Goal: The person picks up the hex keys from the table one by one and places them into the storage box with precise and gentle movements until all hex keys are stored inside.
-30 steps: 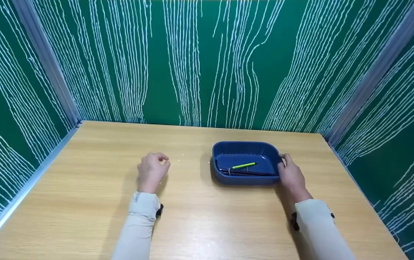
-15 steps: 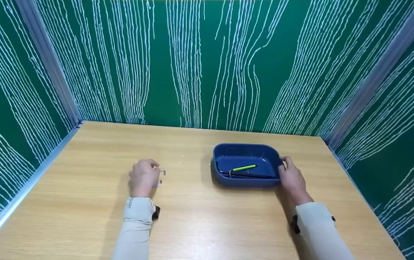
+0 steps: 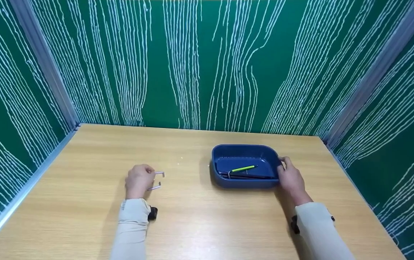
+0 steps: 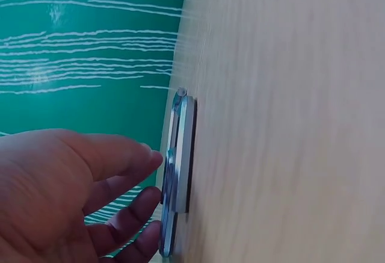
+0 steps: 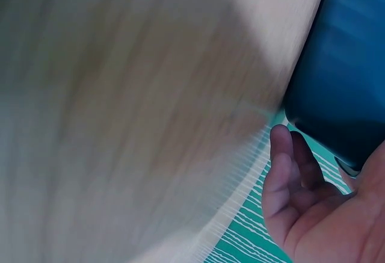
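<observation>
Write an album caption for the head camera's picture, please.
Over a wooden table, left hand at bent metallic pieces, right hand at a blue container holding a green pen.

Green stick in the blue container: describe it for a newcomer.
On the wooden table, find the open blue container at the right hand. Inside, toward the near wall, lies the green stick. Its bright colour stands out from the dark, slender items beside it.

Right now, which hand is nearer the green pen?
Right. The right hand is at the right end of the blue box holding the green pen; the left hand is farther off, left of the box.
</observation>
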The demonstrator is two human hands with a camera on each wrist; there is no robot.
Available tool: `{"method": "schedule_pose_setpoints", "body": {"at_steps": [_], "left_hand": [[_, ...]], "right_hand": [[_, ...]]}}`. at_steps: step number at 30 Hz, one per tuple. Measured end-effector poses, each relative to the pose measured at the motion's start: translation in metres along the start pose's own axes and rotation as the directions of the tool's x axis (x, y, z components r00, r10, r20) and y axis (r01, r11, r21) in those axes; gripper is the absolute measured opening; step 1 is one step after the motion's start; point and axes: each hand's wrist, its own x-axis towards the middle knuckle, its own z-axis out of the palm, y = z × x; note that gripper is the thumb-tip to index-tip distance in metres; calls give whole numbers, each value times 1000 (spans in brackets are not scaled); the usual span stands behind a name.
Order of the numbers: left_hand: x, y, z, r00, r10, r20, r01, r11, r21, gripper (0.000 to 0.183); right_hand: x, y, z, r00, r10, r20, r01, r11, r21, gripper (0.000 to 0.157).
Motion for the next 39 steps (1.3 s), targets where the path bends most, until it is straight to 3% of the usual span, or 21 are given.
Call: {"method": "schedule_pose_setpoints", "body": {"at_steps": [5, 12, 18, 24, 35, 39], "left_hand": [[2, -5, 2, 1000, -3, -2, 3, 999, -55, 17], [4, -8, 4, 999, 2, -50, -5, 999, -53, 12], [1, -8, 5, 999, -16, -33, 14, 996, -83, 11], [0, -5, 4, 999, -10, -47, 8, 999, -53, 13], [2, -6, 4, 1000, -16, -12, 15, 999, -45, 15], [3, -6, 4, 1000, -14, 9, 14, 1000, 1, 15]], "right_hand": [[-1, -1, -1, 1000, 1, 6, -1, 1000, 3, 39], [-2, 0, -2, 1000, 6, 13, -6, 1000, 24, 38], [-2, -1, 0, 1000, 4, -6, -4, 1000, 4, 38], [-1, -1, 0, 1000, 26, 15, -26, 1000, 17, 38], [-1, -1, -1, 999, 30, 36, -32, 999, 36, 39], [-2, -1, -1, 998, 39, 55, -42, 997, 57, 40]]}}
